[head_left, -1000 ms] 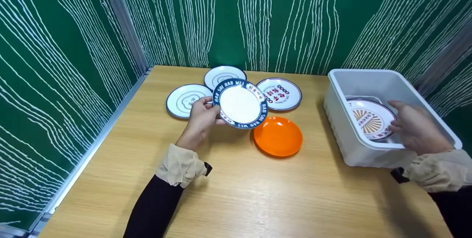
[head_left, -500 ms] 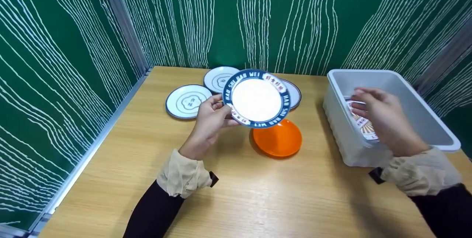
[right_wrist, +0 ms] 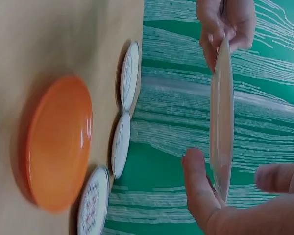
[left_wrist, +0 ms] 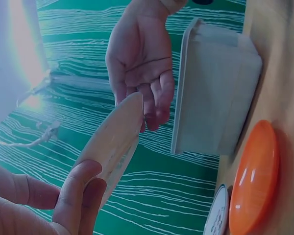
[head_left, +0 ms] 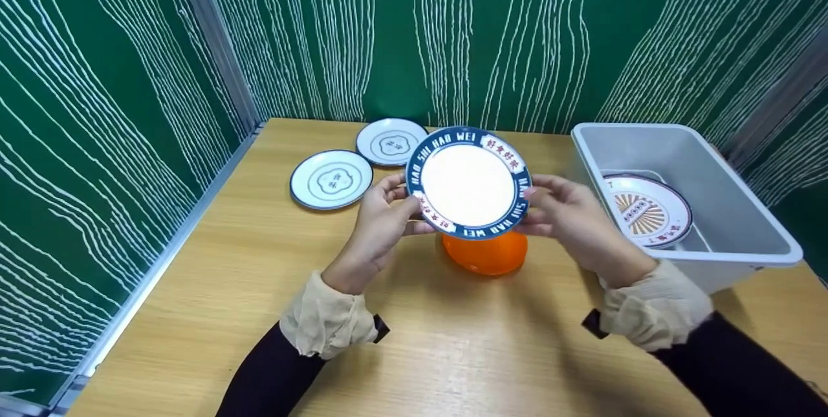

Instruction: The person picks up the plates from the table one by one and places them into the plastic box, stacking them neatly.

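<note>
A plate (head_left: 468,183) with a white centre and a dark blue lettered rim is held up above the table. My left hand (head_left: 383,220) grips its left edge, thumb on top and fingers below. At its right edge is my right hand (head_left: 576,223), fingers under the rim; in the right wrist view its thumb (right_wrist: 277,177) stands apart from the plate. Partly hidden below lies an orange plate (head_left: 485,255). Two white plates with dark rims, one nearer (head_left: 331,179) and one farther (head_left: 391,142), lie at left. Another white plate (right_wrist: 94,203) with red markings shows in the right wrist view.
A grey plastic bin (head_left: 744,210) stands on the right of the wooden table (head_left: 453,352). Inside it lies a white plate with a sunburst pattern (head_left: 647,212). Green walls with white lines (head_left: 401,35) enclose the back and sides.
My right hand has left the bin and moved left to the lifted plate's right edge. My left hand has carried that plate a little to the right, over the red-marked and orange plates.
</note>
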The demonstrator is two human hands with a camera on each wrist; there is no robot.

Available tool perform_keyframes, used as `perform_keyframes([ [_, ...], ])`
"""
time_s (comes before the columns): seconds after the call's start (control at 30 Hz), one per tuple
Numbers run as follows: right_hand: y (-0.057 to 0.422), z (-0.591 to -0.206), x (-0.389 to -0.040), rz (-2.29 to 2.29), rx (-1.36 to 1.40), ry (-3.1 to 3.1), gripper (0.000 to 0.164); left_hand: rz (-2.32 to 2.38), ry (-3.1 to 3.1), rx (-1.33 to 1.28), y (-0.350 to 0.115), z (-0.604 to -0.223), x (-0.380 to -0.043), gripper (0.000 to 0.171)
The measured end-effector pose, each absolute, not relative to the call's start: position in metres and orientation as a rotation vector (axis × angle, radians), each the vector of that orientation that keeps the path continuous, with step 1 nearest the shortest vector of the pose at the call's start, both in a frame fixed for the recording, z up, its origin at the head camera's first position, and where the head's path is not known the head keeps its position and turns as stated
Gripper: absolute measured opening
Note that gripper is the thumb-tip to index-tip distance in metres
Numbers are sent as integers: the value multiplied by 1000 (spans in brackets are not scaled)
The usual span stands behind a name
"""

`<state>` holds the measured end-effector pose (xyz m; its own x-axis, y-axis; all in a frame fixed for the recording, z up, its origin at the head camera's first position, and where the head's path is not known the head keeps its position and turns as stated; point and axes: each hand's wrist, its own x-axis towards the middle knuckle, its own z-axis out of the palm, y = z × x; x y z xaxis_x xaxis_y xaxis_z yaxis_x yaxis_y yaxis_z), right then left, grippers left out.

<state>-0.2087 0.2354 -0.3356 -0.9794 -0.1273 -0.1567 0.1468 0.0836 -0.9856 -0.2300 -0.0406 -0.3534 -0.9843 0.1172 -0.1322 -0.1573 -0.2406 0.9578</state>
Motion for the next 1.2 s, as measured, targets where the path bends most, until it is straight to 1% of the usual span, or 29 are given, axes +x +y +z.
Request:
perform_keyframes([
  [0.2,229,-341,-211,-2045,101,2088,55,2341,1802,-61,-35,-359,-231,48],
  [0.43,234,-337,-207,-2102,128,2066,51,2373,1728,0,-33,-361,-231,45],
  [0.67,244,-332,-202,-2130,142,2083,53,2363,1655,128,-34,-368,-235,35],
  [0.8,257,-330,-201,-2215,163,2035,57,2290,1712,134,-33,-377,-241,31],
  [0.97,282,-325,-200,-2391,121,1917,63,2213,1814,105,-28,-395,-255,28],
  [1.1,302,-326,-198,-2443,173,1922,71,2070,1926,110,-27,-410,-262,28],
  [1.2,318,-329,-197,-2556,201,1857,66,1929,2033,178,-24,-417,-264,31],
])
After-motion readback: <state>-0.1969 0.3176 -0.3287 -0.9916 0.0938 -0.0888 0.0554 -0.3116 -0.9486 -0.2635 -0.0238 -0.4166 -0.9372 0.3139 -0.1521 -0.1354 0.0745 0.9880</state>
